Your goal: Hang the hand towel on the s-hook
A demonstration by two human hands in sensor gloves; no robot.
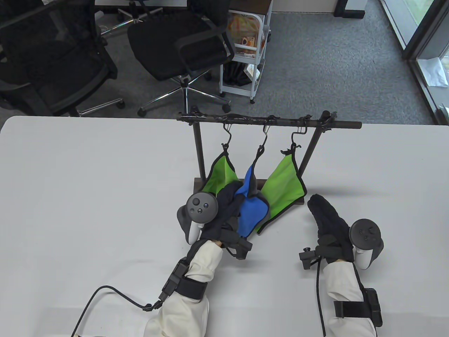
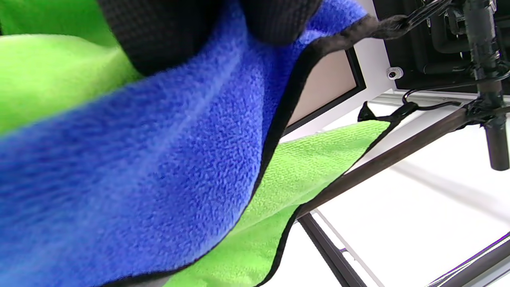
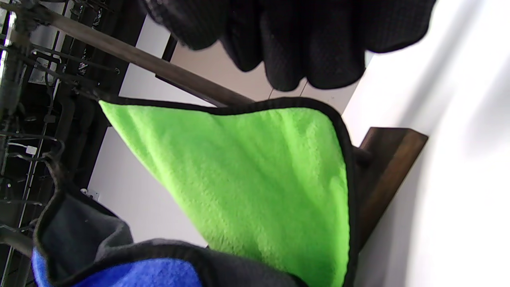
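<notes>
A blue hand towel (image 1: pixel 250 214) hangs by its black loop from the middle s-hook (image 1: pixel 265 134) on the rack's bar (image 1: pixel 245 119). A green towel (image 1: pixel 218 173) hangs from the left s-hook (image 1: pixel 228 132) and another green towel (image 1: pixel 284 189) from the right s-hook (image 1: pixel 298 135). My left hand (image 1: pixel 233 198) holds the blue towel's upper left part; its gloved fingers (image 2: pixel 167 36) lie on the blue cloth (image 2: pixel 139 167). My right hand (image 1: pixel 321 207) lies flat and empty on the table, right of the rack; its fingers (image 3: pixel 303 48) hang near the right green towel (image 3: pixel 255 175).
The rack stands on a dark wooden base (image 3: pixel 386 167) near the far edge of the white table (image 1: pixel 87 196). Two slanted posts (image 1: pixel 199 154) carry the bar. Office chairs (image 1: pixel 179 45) and a white cart (image 1: pixel 245 52) stand beyond the table.
</notes>
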